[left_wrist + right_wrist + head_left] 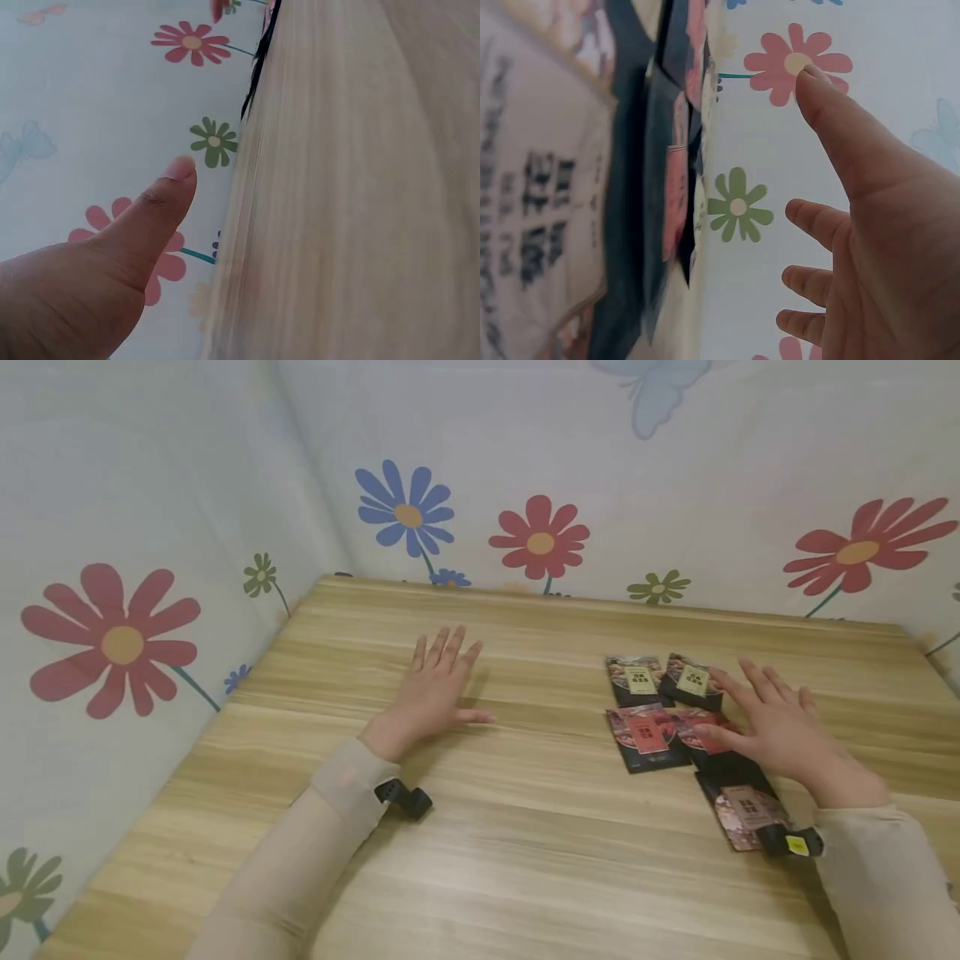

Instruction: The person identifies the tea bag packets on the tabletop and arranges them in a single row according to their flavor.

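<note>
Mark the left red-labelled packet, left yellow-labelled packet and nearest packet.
Left red-labelled packet [648, 735]: head view, its label.
Left yellow-labelled packet [640, 681]: head view, its label.
Nearest packet [745, 807]: head view, its label.

Soft, fairly even light fills the head view, leaving a pale sheen on the desk [525, 860] and a faint shadow along the left sleeve [296, 856]. Both wrist views are dimmer; in the right, the nearest packet [547, 202] seems out of focus.

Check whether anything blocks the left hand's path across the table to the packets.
Nothing visible does: in the head view, only wooden tabletop shows between the left hand and the nearest packets.
</note>
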Motion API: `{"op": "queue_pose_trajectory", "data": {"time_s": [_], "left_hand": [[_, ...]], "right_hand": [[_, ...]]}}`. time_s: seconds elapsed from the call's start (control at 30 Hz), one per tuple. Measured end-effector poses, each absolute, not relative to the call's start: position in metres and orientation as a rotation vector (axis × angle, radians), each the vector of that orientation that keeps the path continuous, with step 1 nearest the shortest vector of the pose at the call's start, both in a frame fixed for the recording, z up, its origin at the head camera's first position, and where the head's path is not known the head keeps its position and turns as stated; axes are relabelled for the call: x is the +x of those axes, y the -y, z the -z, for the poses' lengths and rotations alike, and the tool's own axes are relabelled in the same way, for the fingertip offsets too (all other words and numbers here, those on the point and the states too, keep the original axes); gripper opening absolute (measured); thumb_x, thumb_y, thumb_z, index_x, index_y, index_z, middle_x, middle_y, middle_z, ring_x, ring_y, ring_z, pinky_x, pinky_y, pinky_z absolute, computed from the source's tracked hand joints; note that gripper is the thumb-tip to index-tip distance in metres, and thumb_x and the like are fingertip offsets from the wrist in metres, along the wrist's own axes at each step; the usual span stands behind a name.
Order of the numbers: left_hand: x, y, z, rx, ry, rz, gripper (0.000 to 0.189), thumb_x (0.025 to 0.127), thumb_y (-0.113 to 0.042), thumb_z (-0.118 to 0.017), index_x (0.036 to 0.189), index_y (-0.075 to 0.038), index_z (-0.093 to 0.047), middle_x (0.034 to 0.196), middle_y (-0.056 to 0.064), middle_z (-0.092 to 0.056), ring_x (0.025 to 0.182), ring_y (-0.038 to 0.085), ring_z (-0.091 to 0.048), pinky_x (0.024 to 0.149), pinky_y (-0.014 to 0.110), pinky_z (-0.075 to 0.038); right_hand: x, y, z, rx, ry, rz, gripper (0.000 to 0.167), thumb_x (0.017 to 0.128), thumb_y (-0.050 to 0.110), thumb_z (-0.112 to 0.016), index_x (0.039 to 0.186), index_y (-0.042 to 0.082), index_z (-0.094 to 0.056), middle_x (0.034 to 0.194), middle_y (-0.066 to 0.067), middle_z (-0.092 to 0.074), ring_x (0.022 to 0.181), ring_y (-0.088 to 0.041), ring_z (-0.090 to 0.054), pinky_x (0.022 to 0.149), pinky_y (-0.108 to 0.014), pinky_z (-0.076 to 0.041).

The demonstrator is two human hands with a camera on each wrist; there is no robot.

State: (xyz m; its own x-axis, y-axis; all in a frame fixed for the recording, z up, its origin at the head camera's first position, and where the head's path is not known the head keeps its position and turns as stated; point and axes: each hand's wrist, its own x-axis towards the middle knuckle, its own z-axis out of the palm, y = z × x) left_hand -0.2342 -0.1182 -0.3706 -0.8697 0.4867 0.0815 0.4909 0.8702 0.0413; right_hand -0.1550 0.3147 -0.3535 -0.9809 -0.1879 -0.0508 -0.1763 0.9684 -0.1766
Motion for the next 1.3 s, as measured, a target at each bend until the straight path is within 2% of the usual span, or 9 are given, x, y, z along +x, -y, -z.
{"op": "queue_pose_trajectory", "data": {"time_s": [0.3,0.47,0.6,0.9,1.3], "left_hand": [[-0.229,0.112,0.362,-0.834,2.906,0.089,0.109,0.075,-0.072,-0.063,0.155,-0.013,-0.019,0.162,0.018,-0.006,0.150,0.037,-0.003,0.121,0.058,-0.001],[-0.222,0.102,0.354,-0.866,2.874,0.076,0.105,0.076,-0.070,-0.063,0.155,-0.015,-0.020,0.162,0.017,-0.007,0.151,0.035,-0.003,0.122,0.054,0.001],[-0.214,0.093,0.348,-0.910,2.792,0.063,0.101,0.077,-0.068,-0.065,0.153,-0.014,-0.026,0.161,0.018,-0.014,0.150,0.035,-0.009,0.123,0.053,-0.003],[-0.195,0.070,0.341,-1.011,2.642,0.032,0.094,0.078,-0.069,-0.062,0.151,-0.016,-0.032,0.159,0.015,-0.025,0.147,0.033,-0.023,0.123,0.049,-0.014],[-0.168,0.039,0.342,-1.125,2.427,0.145,0.079,0.080,-0.062,-0.066,0.139,-0.014,-0.048,0.142,0.013,-0.049,0.133,0.028,-0.045,0.119,0.042,-0.029]], "right_hand": [[-0.152,-0.303,0.339,-0.344,-3.056,0.334,0.089,0.088,0.059,-0.057,0.154,0.013,-0.019,0.158,-0.029,-0.009,0.140,-0.055,-0.012,0.106,-0.077,-0.008],[-0.148,-0.300,0.334,-0.402,-3.084,0.360,0.082,0.090,0.049,-0.062,0.152,0.010,-0.025,0.157,-0.028,-0.015,0.136,-0.057,-0.022,0.102,-0.076,-0.022],[-0.141,-0.296,0.331,-0.432,-3.112,0.352,0.078,0.090,0.043,-0.065,0.150,0.008,-0.030,0.154,-0.028,-0.023,0.131,-0.057,-0.030,0.098,-0.075,-0.030],[-0.127,-0.292,0.327,-0.604,-3.192,0.329,0.071,0.086,0.027,-0.072,0.145,0.002,-0.039,0.146,-0.028,-0.038,0.125,-0.052,-0.041,0.095,-0.068,-0.039],[-0.108,-0.286,0.329,-0.673,-3.235,0.349,0.062,0.086,0.035,-0.071,0.136,0.003,-0.052,0.139,-0.025,-0.048,0.123,-0.047,-0.046,0.095,-0.064,-0.041]]}}
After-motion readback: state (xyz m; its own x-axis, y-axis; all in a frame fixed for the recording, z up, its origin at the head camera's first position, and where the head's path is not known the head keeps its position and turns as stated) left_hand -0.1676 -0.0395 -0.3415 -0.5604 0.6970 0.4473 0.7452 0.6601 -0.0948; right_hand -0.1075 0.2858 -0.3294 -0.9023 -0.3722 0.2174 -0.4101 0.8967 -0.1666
